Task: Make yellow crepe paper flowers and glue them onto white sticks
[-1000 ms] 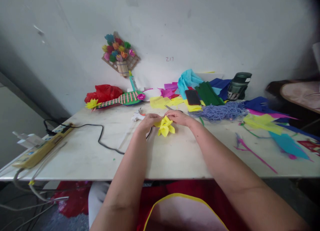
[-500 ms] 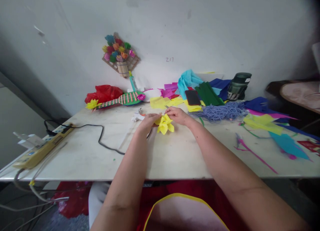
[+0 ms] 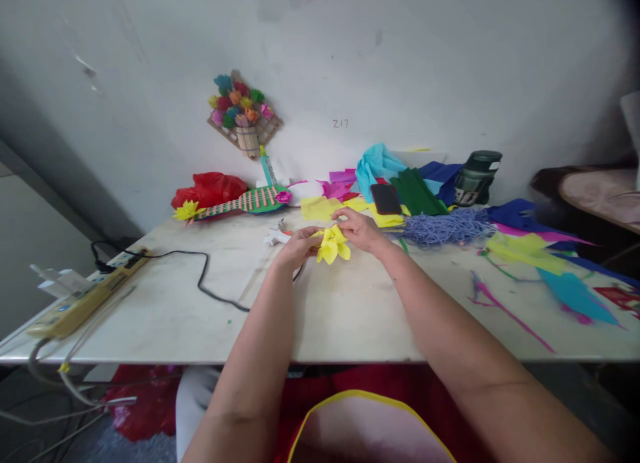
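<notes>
Just above the table, in the middle of the head view, is a yellow paper flower (image 3: 333, 245) with pointed petals spread toward me. My left hand (image 3: 299, 247) is closed on its left side, fingertips partly hidden behind the petals. My right hand (image 3: 361, 231) is pinched at the flower's upper right edge, with the index finger bent over the top. Left of the flower lies a white glue gun (image 3: 275, 237) with an orange part, partly behind my left hand.
A black cord (image 3: 203, 276) runs from a power strip (image 3: 83, 303) on the left. Behind stand a green paper guitar (image 3: 260, 199), a phone (image 3: 385, 199), coloured paper (image 3: 380, 166) and a dark jar (image 3: 479, 177). Purple string (image 3: 447, 227) and pink stems (image 3: 513, 316) lie to the right.
The flower has tipped and risen slightly in my hands. My right index finger has lifted and bent more; the thin dark tip seen by it before is less visible.
</notes>
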A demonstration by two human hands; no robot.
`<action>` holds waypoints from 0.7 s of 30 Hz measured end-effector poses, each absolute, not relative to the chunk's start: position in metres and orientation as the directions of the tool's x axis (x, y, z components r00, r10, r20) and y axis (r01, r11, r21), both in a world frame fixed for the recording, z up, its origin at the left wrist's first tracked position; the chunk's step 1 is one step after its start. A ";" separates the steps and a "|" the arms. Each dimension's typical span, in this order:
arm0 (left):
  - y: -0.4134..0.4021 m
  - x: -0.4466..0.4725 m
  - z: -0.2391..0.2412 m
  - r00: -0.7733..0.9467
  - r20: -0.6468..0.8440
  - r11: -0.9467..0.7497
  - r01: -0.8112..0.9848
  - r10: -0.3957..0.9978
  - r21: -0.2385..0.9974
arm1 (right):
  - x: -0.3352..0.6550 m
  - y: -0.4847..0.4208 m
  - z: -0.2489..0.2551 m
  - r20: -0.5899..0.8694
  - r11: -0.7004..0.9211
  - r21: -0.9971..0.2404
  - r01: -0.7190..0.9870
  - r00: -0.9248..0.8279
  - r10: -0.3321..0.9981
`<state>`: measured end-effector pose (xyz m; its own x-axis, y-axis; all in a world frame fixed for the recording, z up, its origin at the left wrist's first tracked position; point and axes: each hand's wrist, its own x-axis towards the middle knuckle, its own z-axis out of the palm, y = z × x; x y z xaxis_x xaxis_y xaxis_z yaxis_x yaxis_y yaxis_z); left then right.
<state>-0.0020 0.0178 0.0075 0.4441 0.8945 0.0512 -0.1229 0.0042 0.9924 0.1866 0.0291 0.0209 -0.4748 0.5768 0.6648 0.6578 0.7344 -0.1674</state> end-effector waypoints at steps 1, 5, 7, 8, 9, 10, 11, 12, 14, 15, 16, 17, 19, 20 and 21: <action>0.017 -0.001 0.008 0.446 0.061 -0.007 -0.122 0.893 0.993 | 0.187 0.029 0.021 0.664 0.732 -0.167 0.660 -0.474 0.579; 0.018 0.001 0.007 0.430 0.122 -0.072 -0.133 0.894 0.989 | 0.187 0.030 0.021 0.685 0.728 -0.150 0.669 -0.460 0.565; 0.019 0.003 0.006 0.400 0.135 -0.088 -0.133 0.907 0.987 | 0.187 0.031 0.021 0.713 0.728 -0.109 0.677 -0.457 0.532; 0.020 0.003 0.006 0.380 0.134 -0.091 -0.131 0.915 0.987 | 0.187 0.032 0.020 0.725 0.728 -0.086 0.680 -0.459 0.514; 0.020 0.004 0.005 0.363 0.132 -0.091 -0.129 0.922 0.988 | 0.187 0.033 0.020 0.733 0.728 -0.066 0.683 -0.461 0.500; 0.021 0.004 0.005 0.348 0.130 -0.090 -0.129 0.928 0.988 | 0.187 0.033 0.020 0.737 0.726 -0.054 0.685 -0.463 0.492; 0.021 0.005 0.005 0.335 0.126 -0.086 -0.133 0.934 0.987 | 0.186 0.034 0.020 0.738 0.725 -0.049 0.687 -0.464 0.490; 0.021 0.005 0.005 0.326 0.121 -0.079 -0.138 0.937 0.987 | 0.186 0.034 0.020 0.737 0.725 -0.049 0.687 -0.465 0.491; 0.021 0.006 0.004 0.304 0.104 -0.058 -0.157 0.947 0.986 | 0.186 0.033 0.020 0.732 0.730 -0.061 0.681 -0.466 0.496; 0.022 0.006 0.004 0.291 0.092 -0.044 -0.167 0.952 0.985 | 0.185 0.032 0.020 0.730 0.733 -0.070 0.677 -0.465 0.500; 0.022 0.007 0.004 0.276 0.078 -0.029 -0.178 0.958 0.984 | 0.185 0.032 0.021 0.730 0.735 -0.080 0.674 -0.463 0.503; 0.023 0.007 0.004 0.263 0.065 -0.015 -0.187 0.963 0.982 | 0.184 0.031 0.021 0.729 0.736 -0.088 0.671 -0.460 0.507; 0.023 0.007 0.004 0.246 0.041 0.009 -0.200 0.968 0.980 | 0.183 0.030 0.020 0.729 0.734 -0.099 0.672 -0.453 0.513; 0.023 0.007 0.004 0.244 0.027 0.022 -0.199 0.970 0.980 | 0.183 0.030 0.020 0.729 0.735 -0.101 0.670 -0.453 0.513; 0.023 0.007 0.004 0.242 0.014 0.034 -0.194 0.970 0.980 | 0.183 0.030 0.020 0.729 0.738 -0.102 0.667 -0.454 0.512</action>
<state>0.0066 0.0228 0.0043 0.2421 0.9701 0.0140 -0.1944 0.0343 0.9803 0.1825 0.0300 0.0197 -0.4541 0.5117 0.7293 0.6670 0.7380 -0.1025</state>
